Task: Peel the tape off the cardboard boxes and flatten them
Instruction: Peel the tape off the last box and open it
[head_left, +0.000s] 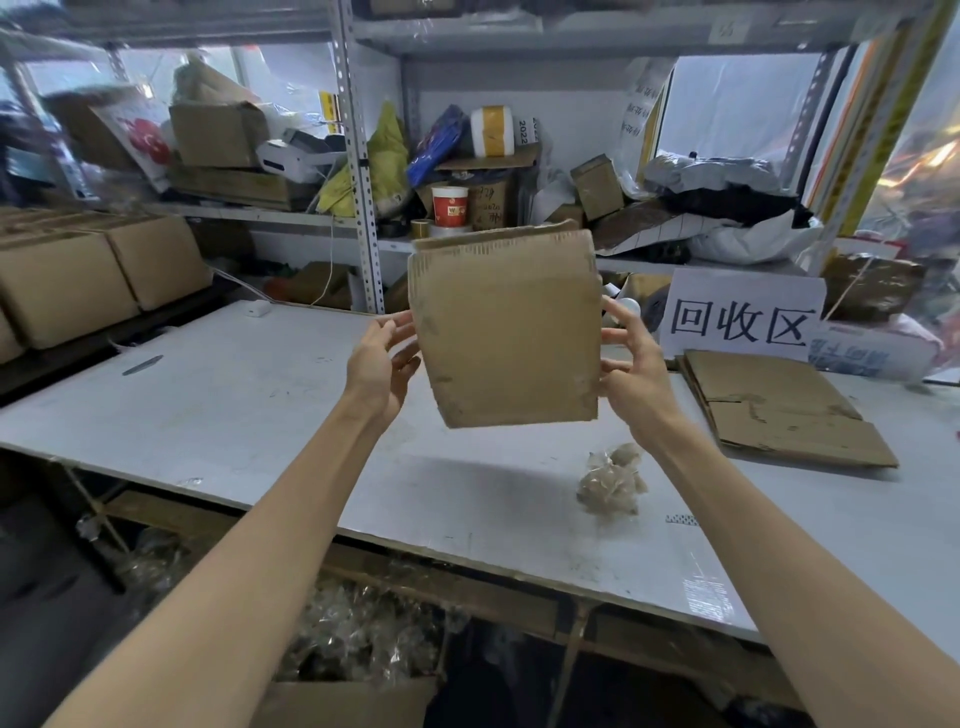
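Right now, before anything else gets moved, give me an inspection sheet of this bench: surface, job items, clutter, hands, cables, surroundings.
Surface: white table, scuffed and marked.
Job's things: box held in the air above the table; flattened cardboard piled at the right; ball of peeled tape on the table.
Clutter: slim dark tool at the left; printed sign at the back.
Hands: left hand and right hand hold the box by its side edges.
Cables: white cable runs to a small white plug at the table's back.
Surroundings: metal shelves crammed with parcels; stacked boxes at the left; tape scraps under the table.
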